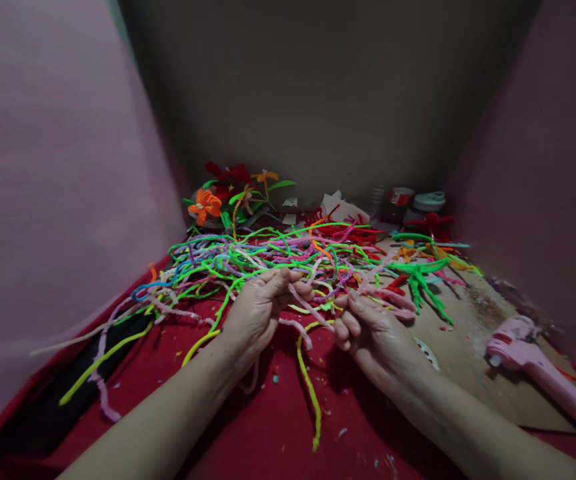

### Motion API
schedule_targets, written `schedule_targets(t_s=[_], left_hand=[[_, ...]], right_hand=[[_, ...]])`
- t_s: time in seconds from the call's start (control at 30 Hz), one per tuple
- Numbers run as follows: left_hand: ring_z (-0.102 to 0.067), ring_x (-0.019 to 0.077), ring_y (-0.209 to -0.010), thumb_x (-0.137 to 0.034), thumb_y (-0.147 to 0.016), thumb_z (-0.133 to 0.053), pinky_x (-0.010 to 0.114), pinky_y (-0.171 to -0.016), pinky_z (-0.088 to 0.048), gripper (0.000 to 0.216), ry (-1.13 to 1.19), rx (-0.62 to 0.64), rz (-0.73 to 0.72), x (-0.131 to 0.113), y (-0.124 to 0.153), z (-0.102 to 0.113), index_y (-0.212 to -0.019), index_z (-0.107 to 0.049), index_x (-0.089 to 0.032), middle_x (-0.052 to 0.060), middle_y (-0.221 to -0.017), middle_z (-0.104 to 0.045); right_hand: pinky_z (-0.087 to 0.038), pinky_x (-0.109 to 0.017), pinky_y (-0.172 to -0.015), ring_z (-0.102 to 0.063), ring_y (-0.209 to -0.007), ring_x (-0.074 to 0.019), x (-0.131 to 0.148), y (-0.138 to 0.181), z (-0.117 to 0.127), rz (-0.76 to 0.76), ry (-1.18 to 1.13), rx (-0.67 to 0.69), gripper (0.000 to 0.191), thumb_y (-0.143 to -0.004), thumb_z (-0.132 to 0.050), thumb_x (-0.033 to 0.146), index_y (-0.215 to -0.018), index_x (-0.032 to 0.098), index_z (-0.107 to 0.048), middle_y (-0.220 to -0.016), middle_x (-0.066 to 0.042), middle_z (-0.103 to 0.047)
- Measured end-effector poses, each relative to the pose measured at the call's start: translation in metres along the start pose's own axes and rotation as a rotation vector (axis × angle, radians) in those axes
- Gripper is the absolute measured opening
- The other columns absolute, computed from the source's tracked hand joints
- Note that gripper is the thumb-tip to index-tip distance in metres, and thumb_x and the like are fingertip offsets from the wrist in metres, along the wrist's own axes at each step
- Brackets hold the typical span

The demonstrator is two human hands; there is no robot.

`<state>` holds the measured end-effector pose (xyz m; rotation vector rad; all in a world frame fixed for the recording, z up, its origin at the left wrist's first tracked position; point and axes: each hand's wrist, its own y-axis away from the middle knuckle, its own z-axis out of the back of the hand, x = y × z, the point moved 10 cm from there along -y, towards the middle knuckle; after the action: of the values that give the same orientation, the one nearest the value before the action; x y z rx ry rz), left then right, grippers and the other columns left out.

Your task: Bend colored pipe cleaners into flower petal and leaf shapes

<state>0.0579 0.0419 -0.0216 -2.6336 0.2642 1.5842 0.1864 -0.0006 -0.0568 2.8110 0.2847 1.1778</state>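
A pale pink pipe cleaner (311, 307) runs between my two hands over the red cloth. My left hand (263, 303) is closed, pinching one part of it between thumb and fingers. My right hand (368, 327) is closed on it further right, its fingers curled, and more pink fuzzy stem stands up above that thumb. Just behind both hands lies a tangled heap of coloured pipe cleaners (268, 250) in green, purple, blue, pink and yellow. A yellow pipe cleaner (309, 387) hangs forward from the heap between my forearms.
Right of my hands, a pink glue gun (523, 350) rests on a brown board (473, 387). Behind the heap stand an orange fuzzy flower (205, 206), red ones, and a jar with a light lid (429, 200). Pink walls (58, 167) rise at both sides. Scraps dot the cloth.
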Motion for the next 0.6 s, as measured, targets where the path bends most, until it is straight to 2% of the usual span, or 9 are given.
schedule_targets(t_s=[0.2,0.33,0.4,0.47,0.53,0.6], left_hand=[[-0.048,0.0062,-0.046,-0.031,-0.060,-0.075,0.018,-0.047,-0.039,0.025,-0.047,-0.064,-0.005,0.000,-0.002,0.006,-0.060,-0.060,-0.011,-0.002,-0.050,-0.055],[-0.046,0.0047,-0.044,-0.028,-0.064,-0.072,0.017,-0.047,-0.037,0.021,-0.101,-0.057,-0.016,0.000,0.000,0.006,-0.061,-0.059,-0.011,-0.003,-0.050,-0.054],[-0.047,0.0047,-0.044,-0.026,-0.065,-0.071,0.016,-0.046,-0.036,0.019,-0.125,-0.023,0.017,0.004,0.002,0.001,-0.063,-0.059,-0.011,-0.003,-0.051,-0.054],[-0.048,0.0050,-0.044,-0.026,-0.066,-0.071,0.016,-0.045,-0.035,0.019,-0.118,0.029,0.067,0.008,0.005,-0.006,-0.066,-0.058,-0.012,-0.003,-0.052,-0.055],[-0.049,0.0054,-0.045,-0.027,-0.066,-0.071,0.016,-0.044,-0.035,0.021,-0.077,0.059,0.106,0.011,0.007,-0.011,-0.068,-0.057,-0.012,-0.002,-0.053,-0.056],[-0.049,0.0056,-0.045,-0.028,-0.066,-0.071,0.016,-0.045,-0.036,0.022,-0.046,0.061,0.121,0.012,0.008,-0.011,-0.067,-0.056,-0.012,-0.002,-0.054,-0.057]], right_hand=[[-0.036,-0.020,-0.044,-0.044,-0.044,-0.0085,0.006,0.002,0.005,0.041,-0.020,-0.015,0.013,-0.073,-0.066,0.028,-0.070,0.016,-0.061,-0.044,0.006,-0.040],[-0.036,-0.020,-0.041,-0.046,-0.043,-0.0084,0.002,0.005,0.003,-0.012,-0.003,-0.001,0.018,-0.073,-0.065,0.032,-0.076,0.014,-0.063,-0.045,0.005,-0.042],[-0.036,-0.020,-0.041,-0.049,-0.047,-0.0089,0.005,0.007,0.000,-0.017,0.012,0.018,0.019,-0.070,-0.068,0.028,-0.083,0.015,-0.063,-0.056,0.003,-0.052],[-0.041,-0.020,-0.045,-0.055,-0.061,-0.0115,0.015,0.009,-0.005,0.026,0.038,0.069,0.027,-0.065,-0.070,0.018,-0.091,0.018,-0.063,-0.077,-0.002,-0.061],[-0.046,-0.023,-0.055,-0.058,-0.075,-0.0140,0.024,0.013,-0.017,0.086,0.105,0.179,0.044,-0.059,-0.071,0.008,-0.100,0.022,-0.061,-0.098,-0.004,-0.062],[-0.048,-0.026,-0.063,-0.059,-0.080,-0.0143,0.023,0.019,-0.031,0.079,0.218,0.317,0.059,-0.056,-0.071,0.002,-0.109,0.026,-0.058,-0.112,-0.004,-0.058]])
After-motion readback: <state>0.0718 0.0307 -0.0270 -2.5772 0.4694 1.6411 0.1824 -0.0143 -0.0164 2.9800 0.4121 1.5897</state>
